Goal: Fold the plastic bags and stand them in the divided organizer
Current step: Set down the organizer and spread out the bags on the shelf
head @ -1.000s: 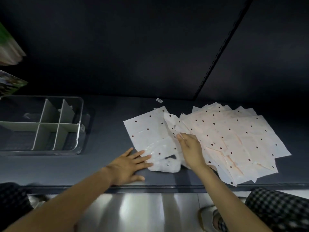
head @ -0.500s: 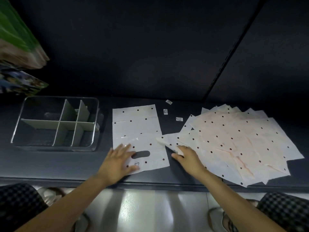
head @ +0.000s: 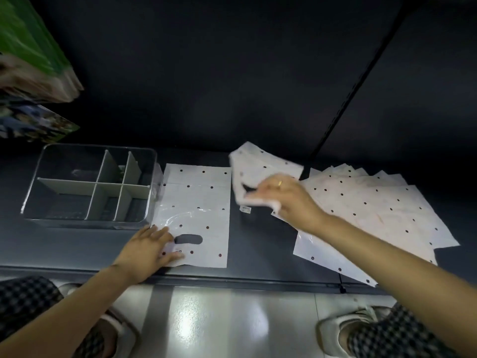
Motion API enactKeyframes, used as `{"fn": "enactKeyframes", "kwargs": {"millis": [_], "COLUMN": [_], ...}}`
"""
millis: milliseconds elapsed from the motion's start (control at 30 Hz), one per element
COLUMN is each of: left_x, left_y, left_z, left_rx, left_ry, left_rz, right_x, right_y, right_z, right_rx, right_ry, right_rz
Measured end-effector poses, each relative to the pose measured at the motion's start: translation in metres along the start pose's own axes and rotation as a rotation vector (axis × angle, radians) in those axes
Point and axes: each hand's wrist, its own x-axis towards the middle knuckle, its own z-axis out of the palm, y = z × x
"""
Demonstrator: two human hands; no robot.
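Note:
One white dotted plastic bag (head: 198, 202) lies flat on the dark shelf, its handle hole toward me. My left hand (head: 147, 250) rests flat on its near left corner, fingers straight. My right hand (head: 286, 200) grips a second dotted bag (head: 260, 166) by its handle end and holds it lifted above the shelf, motion-blurred. A fanned pile of more dotted bags (head: 374, 210) lies to the right. The clear divided organizer (head: 33, 187) with grey partitions stands at the left, touching the flat bag's far left edge; its compartments hold nothing.
A small white tag (head: 245, 209) lies on the shelf between the flat bag and the pile. Green and printed packages (head: 33, 73) hang over the upper left. The shelf's front edge (head: 232, 280) runs just below my hands; shiny floor and my shoes are below.
My right hand has picked a bag off the pile's left edge and raised it toward the back. My left hand stays on the flat bag.

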Motion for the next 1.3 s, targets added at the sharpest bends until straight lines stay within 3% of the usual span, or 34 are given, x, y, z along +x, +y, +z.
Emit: {"fn": "enactKeyframes", "kwargs": {"millis": [67, 233, 367, 433, 533, 667, 833, 900, 967, 1067, 1133, 1200, 1300], "left_x": [0.000, 0.013, 0.029, 0.037, 0.043, 0.041, 0.041, 0.043, 0.045, 0.048, 0.050, 0.053, 0.057], "left_y": [0.013, 0.067, 0.106, 0.119, 0.130, 0.134, 0.139, 0.141, 0.144, 0.146, 0.145, 0.142, 0.139], "left_z": [-0.005, -0.009, 0.006, 0.020, 0.036, 0.046, 0.047, 0.045, 0.044, 0.036, 0.025, 0.011, -0.013], "left_rx": [-0.184, -0.423, -0.301, -0.162, -0.042, 0.033, 0.024, -0.014, -0.067, -0.190, -0.320, -0.572, -1.313], "left_ry": [0.144, 0.384, 0.194, 0.089, -0.014, -0.028, -0.039, -0.033, -0.035, -0.067, -0.046, -0.014, -0.061], "left_rz": [-0.011, 0.065, 0.250, 0.305, 0.294, 0.257, 0.228, 0.215, 0.203, 0.173, 0.152, 0.091, -0.158], "right_x": [-0.031, -0.087, -0.102, -0.105, -0.108, -0.113, -0.106, -0.096, -0.081, -0.056, -0.041, -0.036, -0.051], "right_y": [0.004, 0.030, 0.051, 0.058, 0.075, 0.093, 0.101, 0.105, 0.108, 0.100, 0.086, 0.068, 0.047], "right_z": [0.019, 0.051, 0.056, 0.052, 0.045, 0.051, 0.061, 0.052, 0.033, 0.002, -0.008, -0.009, 0.008], "right_rx": [-0.106, -0.249, -0.294, -0.276, -0.305, -0.448, -0.576, -0.477, -0.222, -0.001, 0.103, 0.140, -0.063], "right_ry": [-0.195, -0.534, -0.637, -0.563, -0.294, -0.385, -0.171, 0.003, 0.218, 0.427, 0.458, 0.352, 0.057], "right_rz": [-0.085, 0.041, 0.143, 0.194, 0.390, 0.717, 0.750, 0.870, 0.991, 0.890, 0.758, 0.597, 0.236]}}
